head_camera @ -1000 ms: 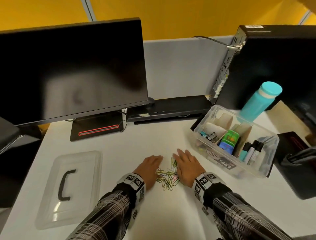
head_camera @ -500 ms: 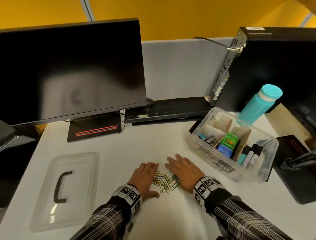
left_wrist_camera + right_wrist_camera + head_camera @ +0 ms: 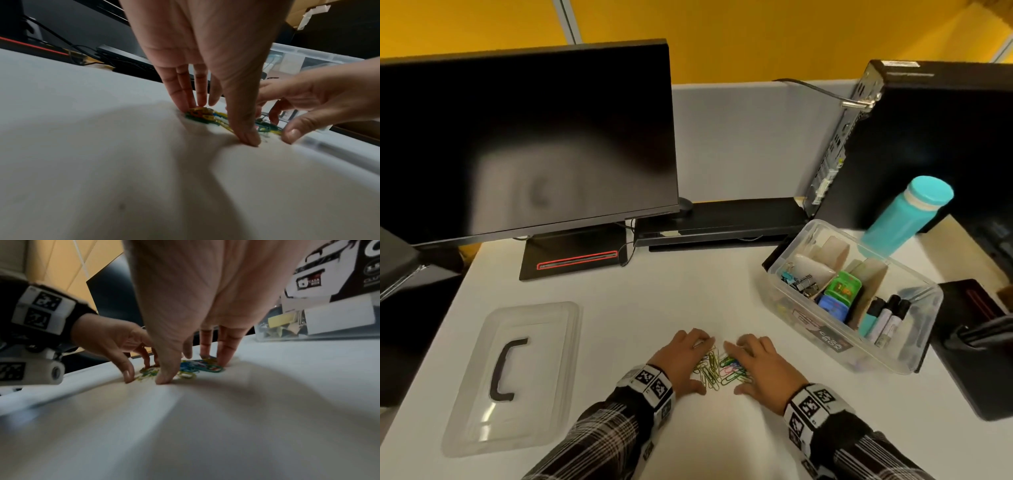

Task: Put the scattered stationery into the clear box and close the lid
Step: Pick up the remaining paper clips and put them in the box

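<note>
Coloured paper clips (image 3: 717, 370), scattered a second ago, now heaped on the white worktop (image 3: 654, 301) between left hand (image 3: 681, 359) and right hand (image 3: 760, 366); fingers straight, tips down, corralling (nothing gripped). Clear box (image 3: 914, 356) near right, lid (image 3: 482, 404) off: scoop next, I'd judge.

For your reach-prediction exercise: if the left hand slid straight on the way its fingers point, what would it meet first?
The left hand points up-right across the table; past the paper clips its fingertips already touch, probably the right hand's fingers.
</note>
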A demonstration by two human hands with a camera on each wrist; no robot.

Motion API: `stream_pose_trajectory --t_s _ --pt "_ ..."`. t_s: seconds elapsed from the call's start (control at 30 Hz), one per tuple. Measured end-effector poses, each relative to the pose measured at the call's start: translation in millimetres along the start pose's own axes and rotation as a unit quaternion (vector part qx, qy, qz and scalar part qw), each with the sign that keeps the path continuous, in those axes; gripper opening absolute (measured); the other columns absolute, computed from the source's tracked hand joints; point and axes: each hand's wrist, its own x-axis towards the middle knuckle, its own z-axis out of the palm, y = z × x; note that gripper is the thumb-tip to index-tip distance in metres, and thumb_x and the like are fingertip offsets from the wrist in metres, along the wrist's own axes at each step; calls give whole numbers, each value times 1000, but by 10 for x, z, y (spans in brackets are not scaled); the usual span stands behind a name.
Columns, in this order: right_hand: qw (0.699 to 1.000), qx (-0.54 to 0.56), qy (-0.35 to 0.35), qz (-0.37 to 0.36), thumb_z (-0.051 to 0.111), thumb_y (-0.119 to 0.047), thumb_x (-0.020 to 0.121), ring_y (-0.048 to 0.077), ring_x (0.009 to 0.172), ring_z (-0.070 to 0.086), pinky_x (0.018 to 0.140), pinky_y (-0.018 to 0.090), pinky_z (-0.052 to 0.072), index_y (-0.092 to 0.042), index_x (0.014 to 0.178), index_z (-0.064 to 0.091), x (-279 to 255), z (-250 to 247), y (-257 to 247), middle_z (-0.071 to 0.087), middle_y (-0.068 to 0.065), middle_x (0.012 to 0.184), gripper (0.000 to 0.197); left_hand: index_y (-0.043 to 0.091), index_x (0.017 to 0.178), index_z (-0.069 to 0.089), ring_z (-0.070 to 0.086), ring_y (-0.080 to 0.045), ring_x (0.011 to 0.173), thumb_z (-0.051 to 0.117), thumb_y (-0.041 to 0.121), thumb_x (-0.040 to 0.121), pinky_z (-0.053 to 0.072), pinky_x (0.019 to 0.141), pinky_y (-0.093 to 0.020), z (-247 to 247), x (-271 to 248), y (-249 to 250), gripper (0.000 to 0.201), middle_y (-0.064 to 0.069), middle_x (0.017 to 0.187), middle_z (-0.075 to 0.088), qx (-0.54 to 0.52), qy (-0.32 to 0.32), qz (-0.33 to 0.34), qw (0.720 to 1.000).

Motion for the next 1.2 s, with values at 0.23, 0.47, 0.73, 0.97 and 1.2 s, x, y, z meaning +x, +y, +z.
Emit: stream_pose_trajectory --t_s 0.23,0.47,0.73,0.97,1.2 --pt "993 -79 76 -31 88 -23 51 13 80 53 40 19 46 -26 100 57 42 220 30 49 -6 96 57 21 133 46 39 -22 118 56 31 89 45 90 -38 -113 47 97 46 -1 133 42 67 -1 33 997" --pt "989 -136 54 -22 90 -19 31 11 74 41 31 18 32 -26 73 65 66 218 -66 57 -8 77 49 12 108 61 54 -26 101 57 21 89 51 68 -38 -51 -57 134 22 -6 112 56 161 -13 47 986" --pt "993 -70 97 19 91 -14 39 11 53 57 39 17 25 -21 63 63 122 83 -131 57 -5 67 38 7 116 58 56 -33 99 46 13 93 47 75 -40 -85 -90 51 26 -13 115 54 146 19 24 989" --pt "975 162 134 68 58 -17 89 13 85 58 74 17 42 -12 104 67 -116 -262 -144 62 5 99 18 23 121 62 59 -15 102 46 34 96 42 85 -23 -127 -246 -117 31 4 115 59 -36 124 -28 991" --pt "930 240 270 62 67 -13 84 0 63 52 57 7 39 -18 73 60 -435 -1451 -61 59 -3 68 15 24 113 68 61 -11 94 54 37 92 31 70 -4 -115 -343 -170 28 6 105 65 -107 181 -54 976"
